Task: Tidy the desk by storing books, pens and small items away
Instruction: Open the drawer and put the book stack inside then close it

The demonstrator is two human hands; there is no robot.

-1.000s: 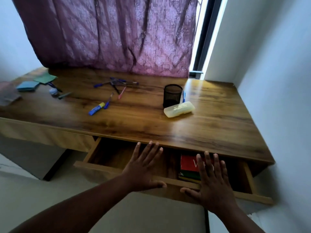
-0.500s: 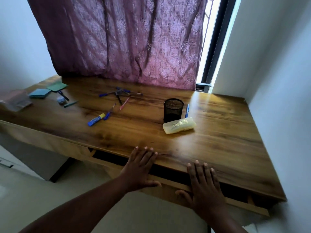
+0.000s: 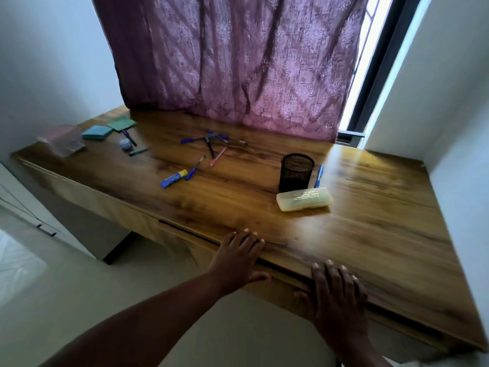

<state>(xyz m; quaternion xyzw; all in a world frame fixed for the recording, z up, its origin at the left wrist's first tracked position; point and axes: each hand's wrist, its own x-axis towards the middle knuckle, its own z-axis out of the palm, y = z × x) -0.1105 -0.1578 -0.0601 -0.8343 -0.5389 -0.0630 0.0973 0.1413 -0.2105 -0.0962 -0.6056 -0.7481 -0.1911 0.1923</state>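
Note:
My left hand [image 3: 235,260] and my right hand [image 3: 336,295] lie flat against the drawer front [image 3: 280,287] under the wooden desk [image 3: 370,234]; the drawer is shut and its contents are hidden. Neither hand holds anything. On the desk a black mesh pen cup [image 3: 295,172] stands by a yellow pencil case [image 3: 304,200], with a blue pen [image 3: 318,176] to the cup's right. Several pens [image 3: 214,143] lie scattered at the middle, with a blue glue stick [image 3: 173,178] nearer the front. Blue and green sticky pads [image 3: 96,132] lie at the far left.
A clear plastic box [image 3: 64,140] sits at the desk's left end, with a small eraser-like item [image 3: 125,144] and a dark pen beside it. A purple curtain [image 3: 232,62] hangs behind the desk. White walls close in on the left and right.
Both hands pushed the drawer in; it was open with a red book showing and is now shut. The view rose and shifted over the desk.

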